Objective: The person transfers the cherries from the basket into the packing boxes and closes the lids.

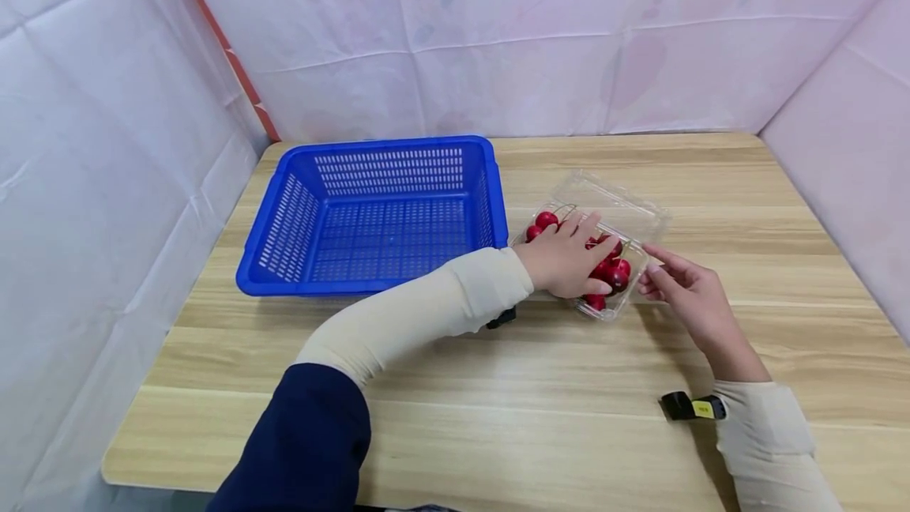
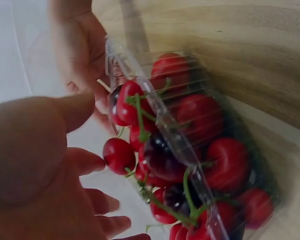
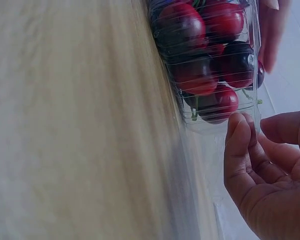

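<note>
A clear plastic clamshell box (image 1: 631,291) stands on the table with its lid (image 1: 611,202) folded back behind it. Red and dark cherries (image 2: 162,156) with green stems fill it, some rising above the rim. My left hand (image 1: 566,261) reaches over the box with its fingers spread above the cherries; in the left wrist view they curl round nothing. At the box's right end, my right hand (image 1: 688,295) pinches the rim between thumb and finger, as the right wrist view shows. Its other fingers (image 3: 277,172) lie loosely bent beside the box.
Left of the box stands a blue perforated plastic basket (image 1: 249,271), with nothing visible inside. The wooden table (image 1: 526,417) meets white cloth walls (image 1: 512,62) at the back and sides. A black wrist device (image 1: 691,406) sits at the right sleeve.
</note>
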`<action>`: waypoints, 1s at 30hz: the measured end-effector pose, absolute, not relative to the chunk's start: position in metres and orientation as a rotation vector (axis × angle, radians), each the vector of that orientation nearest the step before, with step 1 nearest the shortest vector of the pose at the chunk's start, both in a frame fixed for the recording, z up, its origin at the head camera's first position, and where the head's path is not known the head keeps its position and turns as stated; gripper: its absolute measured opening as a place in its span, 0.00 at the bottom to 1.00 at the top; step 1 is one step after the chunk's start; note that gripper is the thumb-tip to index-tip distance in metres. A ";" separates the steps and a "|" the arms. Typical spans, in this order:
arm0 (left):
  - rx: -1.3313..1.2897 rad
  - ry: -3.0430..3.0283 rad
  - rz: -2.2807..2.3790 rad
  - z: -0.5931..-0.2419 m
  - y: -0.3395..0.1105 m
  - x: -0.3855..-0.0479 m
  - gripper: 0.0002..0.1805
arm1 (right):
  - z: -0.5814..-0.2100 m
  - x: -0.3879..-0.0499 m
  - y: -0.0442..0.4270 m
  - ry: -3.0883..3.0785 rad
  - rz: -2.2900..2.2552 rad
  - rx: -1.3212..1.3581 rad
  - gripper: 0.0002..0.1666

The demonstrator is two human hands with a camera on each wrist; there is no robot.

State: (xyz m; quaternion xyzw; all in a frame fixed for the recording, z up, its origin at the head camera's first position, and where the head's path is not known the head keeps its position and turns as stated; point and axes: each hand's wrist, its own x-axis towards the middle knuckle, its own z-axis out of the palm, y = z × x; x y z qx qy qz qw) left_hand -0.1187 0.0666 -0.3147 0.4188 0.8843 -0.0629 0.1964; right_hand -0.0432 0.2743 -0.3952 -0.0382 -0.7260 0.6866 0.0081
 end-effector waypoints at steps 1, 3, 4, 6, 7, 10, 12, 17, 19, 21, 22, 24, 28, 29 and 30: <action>1.149 2.465 -0.171 -0.316 0.067 -0.118 0.41 | -0.395 -0.043 0.274 -2.270 2.148 -0.119 0.28; 1.110 2.446 -0.149 -0.319 0.068 -0.117 0.43 | -0.395 -0.042 0.274 -2.281 2.142 -0.123 0.27; 1.094 2.439 -0.137 -0.320 0.069 -0.116 0.43 | -0.395 -0.042 0.274 -2.285 2.139 -0.125 0.27; 1.078 2.426 -0.115 -0.322 0.069 -0.116 0.44 | -0.395 -0.042 0.274 -2.291 2.133 -0.127 0.27; 1.074 2.421 -0.105 -0.322 0.069 -0.116 0.44 | -0.395 -0.042 0.274 -2.294 2.127 -0.126 0.27; 1.066 2.414 -0.091 -0.323 0.069 -0.116 0.44 | -0.395 -0.043 0.274 -2.288 2.123 -0.109 0.27; 1.062 2.412 -0.098 -0.323 0.070 -0.116 0.44 | -0.395 -0.043 0.274 -2.286 2.120 -0.101 0.27; 1.037 2.427 -0.120 -0.322 0.074 -0.114 0.44 | -0.394 -0.042 0.276 -2.314 2.101 -0.099 0.26; 1.044 2.466 -0.101 -0.322 0.078 -0.111 0.45 | -0.393 -0.042 0.277 -2.363 2.049 -0.091 0.25; 1.066 2.513 -0.054 -0.321 0.079 -0.106 0.45 | -0.391 -0.043 0.278 -2.406 2.000 -0.080 0.23; 1.076 2.536 -0.012 -0.320 0.079 -0.104 0.45 | -0.391 -0.043 0.279 -2.426 1.977 -0.074 0.23; 1.099 2.595 0.089 -0.318 0.076 -0.097 0.44 | -0.389 -0.044 0.280 -2.461 1.931 -0.068 0.23; 1.091 2.708 0.440 -0.318 0.064 -0.084 0.38 | -0.386 -0.045 0.281 -2.405 1.965 -0.120 0.19; 1.076 2.731 0.556 -0.321 0.059 -0.081 0.37 | -0.386 -0.045 0.282 -2.368 1.995 -0.146 0.17; 1.063 2.745 0.672 -0.325 0.055 -0.079 0.35 | -0.386 -0.045 0.282 -2.318 2.040 -0.172 0.15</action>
